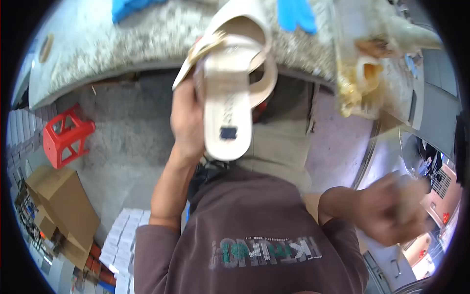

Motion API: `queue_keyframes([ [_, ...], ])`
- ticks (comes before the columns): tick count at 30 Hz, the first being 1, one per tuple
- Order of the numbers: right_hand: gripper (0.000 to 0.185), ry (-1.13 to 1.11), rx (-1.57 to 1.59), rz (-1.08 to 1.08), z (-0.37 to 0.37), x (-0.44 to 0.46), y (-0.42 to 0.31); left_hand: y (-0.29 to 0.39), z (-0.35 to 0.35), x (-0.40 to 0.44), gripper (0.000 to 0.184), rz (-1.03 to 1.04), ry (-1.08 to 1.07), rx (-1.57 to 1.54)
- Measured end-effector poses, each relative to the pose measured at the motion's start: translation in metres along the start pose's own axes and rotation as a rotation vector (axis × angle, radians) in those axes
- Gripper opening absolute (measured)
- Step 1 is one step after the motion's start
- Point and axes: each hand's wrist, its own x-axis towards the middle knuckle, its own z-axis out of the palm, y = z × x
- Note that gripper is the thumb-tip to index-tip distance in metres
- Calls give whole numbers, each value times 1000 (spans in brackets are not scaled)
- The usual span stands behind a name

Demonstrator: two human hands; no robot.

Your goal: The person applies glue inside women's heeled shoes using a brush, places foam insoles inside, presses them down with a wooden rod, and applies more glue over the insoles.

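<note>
My left hand (187, 117) is closed around the side of a cream-white sandal (227, 108), near its straps. The sandal is held up in front of my chest, heel toward me, with its insole facing the camera. A dark label sits on the heel and a gold-coloured ornament on the left strap. Whether a second sandal lies behind it, I cannot tell. My right hand (391, 210) is out to the right, away from the sandal and smeared by motion. Its fingers look bent, but whether it holds anything is unclear.
Ahead is a worktop (122, 46) with a speckled surface and blue gloves (296, 17) on it. A yellow-stained, glue-like mass (355, 90) covers its right part. On the left are a red stool (66, 134), a cardboard box (63, 210) and stacked white boxes (122, 240).
</note>
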Motion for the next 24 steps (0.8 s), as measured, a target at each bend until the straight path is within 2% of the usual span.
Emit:
queue_keyframes([
  [2, 27, 177, -330, -19, 12, 62, 41, 22, -4, -7, 55, -130, 27, -294],
  [3, 24, 173, -324, -3, 20, 79, 54, 38, -4, -10, 58, -174, 53, -352],
  [4, 23, 80, -197, 12, 43, 82, 59, 47, -5, -10, 56, -168, -49, -475],
  [6, 22, -265, 80, 139, 108, 76, 64, 50, -1, -11, 55, -220, -55, -405],
  [7, 22, -467, 77, 272, 146, 79, 70, 46, 6, -15, 55, -267, -26, -321],
  [8, 20, -941, -86, 593, 177, 104, 66, 37, 16, -15, 54, -289, -52, -324],
  [9, 22, -986, -345, 602, 216, 104, 98, 31, 25, -12, 51, -297, -88, -315],
  [10, 26, -1013, -365, 630, 237, 106, 114, 24, 34, -10, 48, -305, -125, -306],
  [11, 29, -1048, -382, 656, 251, 106, 124, 9, 37, -7, 39, -379, -152, -452],
  [14, 32, -907, -512, 503, 273, 80, 144, 1, 44, -3, 46, -413, -92, -418],
  [17, 30, -803, -446, 264, 256, 78, 145, 9, 26, -3, 48, -454, -237, -339],
  [19, 10, -734, -346, 385, 207, 115, 86, 26, 19, -4, 52, -505, -259, -423],
  [20, 12, -694, -140, 497, 160, 134, 25, 27, 15, -4, 52, -511, -253, -451],
  [21, 24, -859, -203, 480, 139, 126, 45, 28, 12, -5, 53, -522, -241, -480],
  [23, 18, -844, 191, 454, 91, 131, -8, 33, 4, -3, 55, -498, -372, -471],
  [24, 13, -822, 405, 543, 80, 109, -19, 36, 2, -5, 56, -480, -405, -472],
])
